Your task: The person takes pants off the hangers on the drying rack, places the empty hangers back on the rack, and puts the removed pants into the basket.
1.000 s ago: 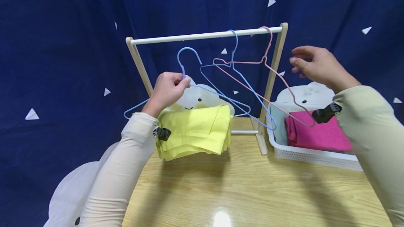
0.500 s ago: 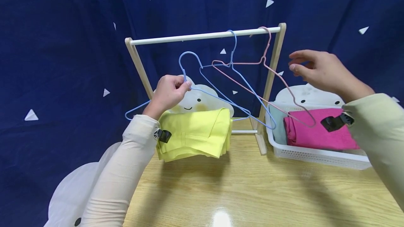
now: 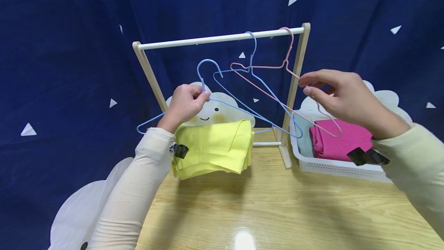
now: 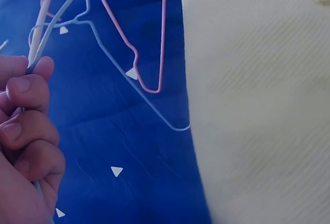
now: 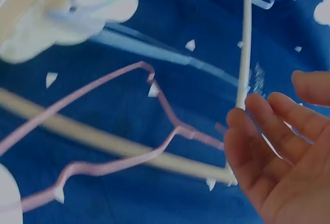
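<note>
In the head view my left hand (image 3: 185, 103) pinches a light blue hanger (image 3: 209, 60) just below its hook. A folded yellow garment (image 3: 211, 146) hangs from it above the table. The left wrist view shows the fingers (image 4: 33, 131) curled round the hanger's neck. My right hand (image 3: 341, 92) is raised at the right, in front of the pink hanger (image 3: 290, 45), with relaxed fingers and nothing held. In the right wrist view that hand (image 5: 283, 152) is near the pink hanger's neck (image 5: 172, 116); contact cannot be told. A second blue hanger (image 3: 254, 47) hangs bare beside the pink one.
A wooden rack with a white rail (image 3: 187, 42) stands at the back of the wooden table (image 3: 277, 207). To its right is a white basket (image 3: 347, 168) with a folded magenta cloth (image 3: 336, 142) and a grey-green cloth (image 3: 303, 142). A dark blue curtain (image 3: 86, 49) hangs behind.
My right hand has moved left and down, toward the pink hanger. My left hand and its hanger have sunk slightly. The whole view has shifted a little.
</note>
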Action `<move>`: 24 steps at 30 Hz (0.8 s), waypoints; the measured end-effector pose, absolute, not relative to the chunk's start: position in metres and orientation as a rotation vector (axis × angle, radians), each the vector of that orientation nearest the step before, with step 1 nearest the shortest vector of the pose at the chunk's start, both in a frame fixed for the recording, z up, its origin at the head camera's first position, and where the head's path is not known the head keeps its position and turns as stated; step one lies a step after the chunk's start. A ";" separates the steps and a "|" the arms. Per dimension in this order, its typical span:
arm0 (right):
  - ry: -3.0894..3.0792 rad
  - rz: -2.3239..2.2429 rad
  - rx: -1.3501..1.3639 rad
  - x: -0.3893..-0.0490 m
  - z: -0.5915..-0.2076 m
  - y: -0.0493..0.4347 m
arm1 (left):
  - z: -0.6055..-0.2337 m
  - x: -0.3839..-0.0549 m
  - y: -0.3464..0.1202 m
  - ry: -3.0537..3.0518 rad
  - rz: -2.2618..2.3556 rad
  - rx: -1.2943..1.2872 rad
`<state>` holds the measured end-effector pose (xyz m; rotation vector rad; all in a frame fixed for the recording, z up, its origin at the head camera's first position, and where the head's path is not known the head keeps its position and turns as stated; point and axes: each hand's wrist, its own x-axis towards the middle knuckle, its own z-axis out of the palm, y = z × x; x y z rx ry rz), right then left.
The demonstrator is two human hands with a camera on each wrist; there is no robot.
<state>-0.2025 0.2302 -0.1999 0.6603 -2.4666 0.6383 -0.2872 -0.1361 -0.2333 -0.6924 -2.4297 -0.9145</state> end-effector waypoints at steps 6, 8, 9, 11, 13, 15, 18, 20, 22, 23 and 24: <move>-2.453 0.675 0.883 -0.185 -0.209 0.209 | -0.237 -0.289 -0.132 -2.407 -0.915 -0.718; -2.451 0.676 0.962 -0.181 -0.214 0.202 | -0.238 -0.290 -0.130 -2.397 -0.920 -0.720; -2.458 0.688 0.989 -0.179 -0.217 0.199 | -0.239 -0.291 -0.129 -2.391 -0.921 -0.722; -2.470 0.706 1.034 -0.175 -0.223 0.192 | -0.241 -0.291 -0.128 -2.385 -0.924 -0.726; -2.479 0.729 1.071 -0.172 -0.230 0.186 | -0.242 -0.292 -0.127 -2.382 -0.925 -0.730; -2.490 0.744 1.103 -0.171 -0.236 0.182 | -0.243 -0.292 -0.126 -2.377 -0.923 -0.732; -2.536 0.793 1.125 -0.170 -0.246 0.179 | -0.244 -0.292 -0.123 -2.362 -0.922 -0.737; -2.579 0.827 1.122 -0.171 -0.253 0.177 | -0.244 -0.293 -0.122 -2.350 -0.921 -0.740; -2.617 0.854 1.106 -0.173 -0.260 0.175 | -0.244 -0.292 -0.121 -2.341 -0.919 -0.742; -2.629 0.865 1.097 -0.174 -0.264 0.173 | -0.244 -0.292 -0.120 -2.340 -0.919 -0.741; -2.644 0.875 1.087 -0.176 -0.267 0.172 | -0.245 -0.292 -0.120 -2.337 -0.920 -0.742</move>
